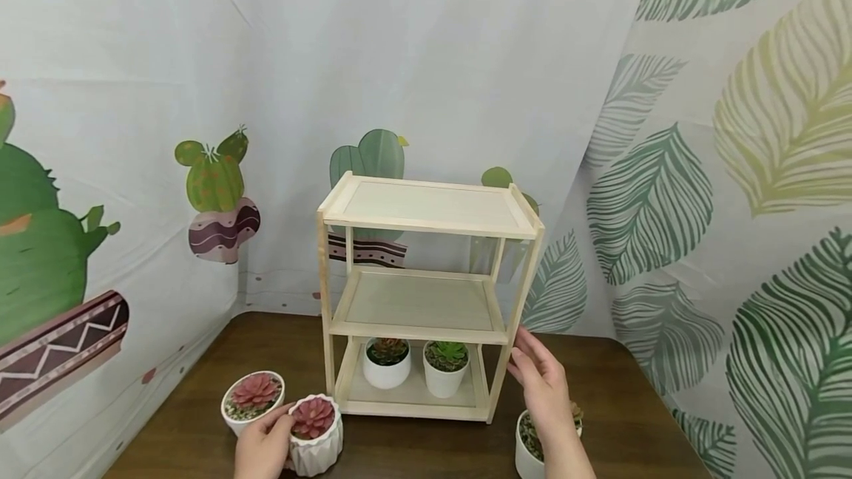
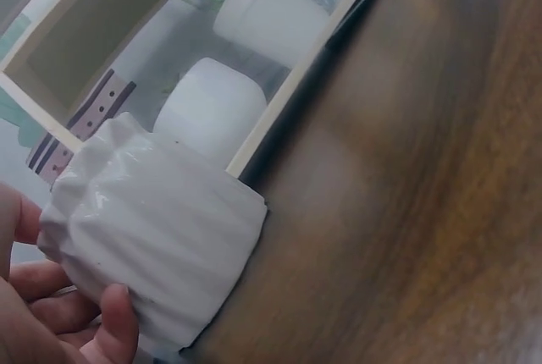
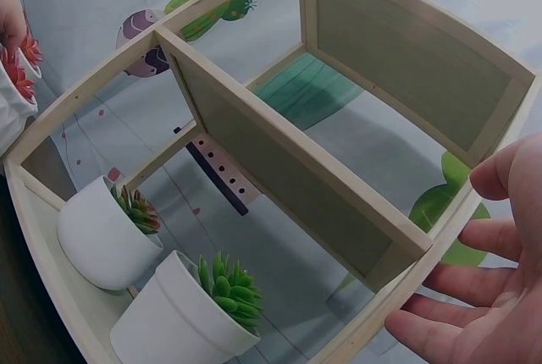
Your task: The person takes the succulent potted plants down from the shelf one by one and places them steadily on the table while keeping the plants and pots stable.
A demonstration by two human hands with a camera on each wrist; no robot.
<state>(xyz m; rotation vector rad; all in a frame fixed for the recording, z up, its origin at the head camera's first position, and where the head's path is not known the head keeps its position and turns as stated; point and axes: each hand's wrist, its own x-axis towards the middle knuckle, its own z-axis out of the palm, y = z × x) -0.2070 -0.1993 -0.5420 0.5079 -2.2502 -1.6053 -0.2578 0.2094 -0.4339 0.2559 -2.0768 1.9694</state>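
A ridged white pot with a dark pink succulent (image 1: 316, 449) stands in front of the shelf's left end. My left hand (image 1: 262, 446) holds it by its left side; in the left wrist view the fingers (image 2: 117, 322) lie against the ridged wall. At the three-tier wooden shelf (image 1: 426, 205), my right hand (image 1: 547, 383) touches the right side post with fingers loosely extended, the fingertips (image 3: 415, 323) resting along the wood. Two white pots sit on the bottom tier: one with a reddish-green succulent (image 1: 387, 372), the other with a bright green succulent (image 1: 447, 375).
Left of my left hand is a round white pot with a pink succulent (image 1: 251, 396). Another white pot (image 1: 528, 449) stands under my right forearm, partly hidden by it. The brown table (image 1: 619, 420) meets a printed cloth backdrop (image 1: 459, 58) behind the shelf.
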